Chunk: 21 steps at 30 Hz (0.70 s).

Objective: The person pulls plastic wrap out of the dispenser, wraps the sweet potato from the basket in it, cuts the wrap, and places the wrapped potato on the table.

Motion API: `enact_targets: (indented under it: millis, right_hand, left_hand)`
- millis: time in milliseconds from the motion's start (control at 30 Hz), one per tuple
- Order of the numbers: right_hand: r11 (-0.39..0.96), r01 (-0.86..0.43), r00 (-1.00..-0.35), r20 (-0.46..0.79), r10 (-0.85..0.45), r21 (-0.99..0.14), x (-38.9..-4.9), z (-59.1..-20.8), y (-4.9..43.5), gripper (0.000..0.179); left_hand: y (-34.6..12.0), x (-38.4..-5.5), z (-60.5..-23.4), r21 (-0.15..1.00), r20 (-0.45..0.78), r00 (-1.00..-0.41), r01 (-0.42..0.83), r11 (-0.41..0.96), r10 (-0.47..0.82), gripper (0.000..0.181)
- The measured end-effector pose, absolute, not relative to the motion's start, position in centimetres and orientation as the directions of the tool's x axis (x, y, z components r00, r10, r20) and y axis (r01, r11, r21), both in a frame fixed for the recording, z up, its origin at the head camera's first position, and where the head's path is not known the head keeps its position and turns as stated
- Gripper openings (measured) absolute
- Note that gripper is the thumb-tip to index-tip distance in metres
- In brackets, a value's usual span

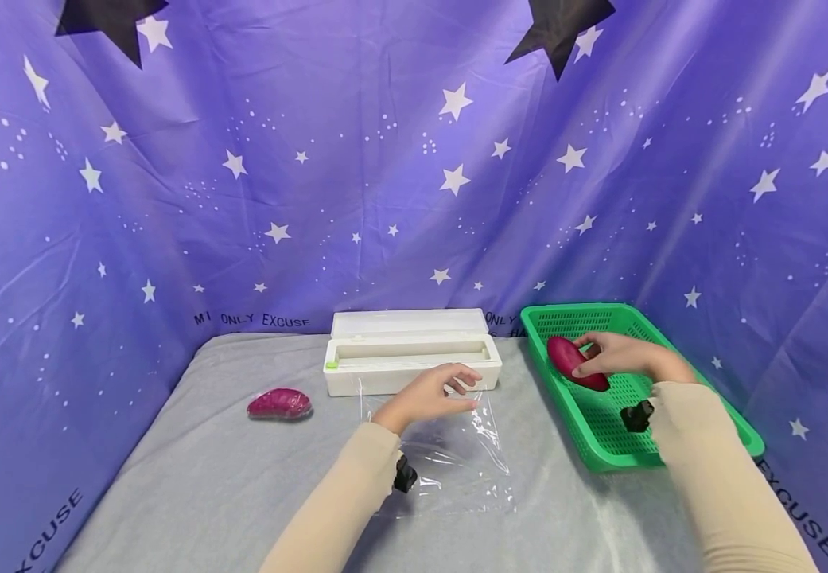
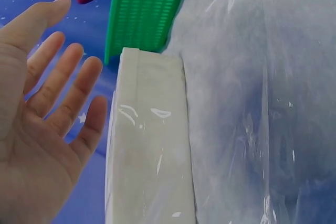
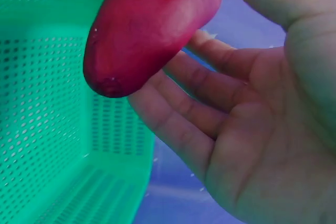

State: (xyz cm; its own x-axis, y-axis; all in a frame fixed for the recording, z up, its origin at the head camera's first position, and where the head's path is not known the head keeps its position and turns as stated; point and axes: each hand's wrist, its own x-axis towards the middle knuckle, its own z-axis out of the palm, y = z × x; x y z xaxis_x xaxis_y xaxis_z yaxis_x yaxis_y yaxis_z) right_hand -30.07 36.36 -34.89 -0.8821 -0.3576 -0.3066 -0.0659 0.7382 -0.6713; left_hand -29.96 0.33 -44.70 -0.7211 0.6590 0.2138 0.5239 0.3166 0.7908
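My right hand grips a dark red sweet potato between thumb and fingers, over the left side of a green basket. The right wrist view shows the sweet potato against the fingertips, with the palm free of it. My left hand, fingers spread and relaxed and holding nothing, hovers above a sheet of clear plastic wrap. That sheet runs from the front of a white wrap dispenser box, whose lid stands raised.
On the grey cloth at the left lies another sweet potato, covered in shiny clear wrap. A green slider sits at the dispenser's left end. Purple star-patterned curtains enclose the table at the back and sides.
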Motion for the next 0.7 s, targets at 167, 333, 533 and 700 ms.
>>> enact_targets:
  millis: [167,333,533,700]
  right_hand:
    - [0.748,-0.13,-0.875,-0.28,-0.396,-0.651,-29.6,-34.2,34.8,0.062]
    - [0.734,-0.185,-0.867,-0.244,-0.435,-0.654,-29.1,-34.0,33.1,0.062]
    - [0.714,-0.241,-0.846,-0.218,-0.486,-0.657,-28.8,-34.8,31.3,0.06]
    - [0.714,-0.266,-0.835,-0.216,-0.507,-0.648,-28.7,-35.5,30.0,0.06]
  left_hand:
    - [1.1,-30.0,-44.8,0.776,0.226,-0.721,0.54,0.326,0.655,0.052]
    - [1.8,-29.9,-44.9,0.781,0.239,-0.731,0.536,0.321,0.639,0.058]
    - [2.8,-29.5,-44.7,0.786,0.262,-0.754,0.529,0.32,0.603,0.07]
    - [3.5,-29.3,-44.3,0.794,0.278,-0.765,0.523,0.309,0.581,0.079]
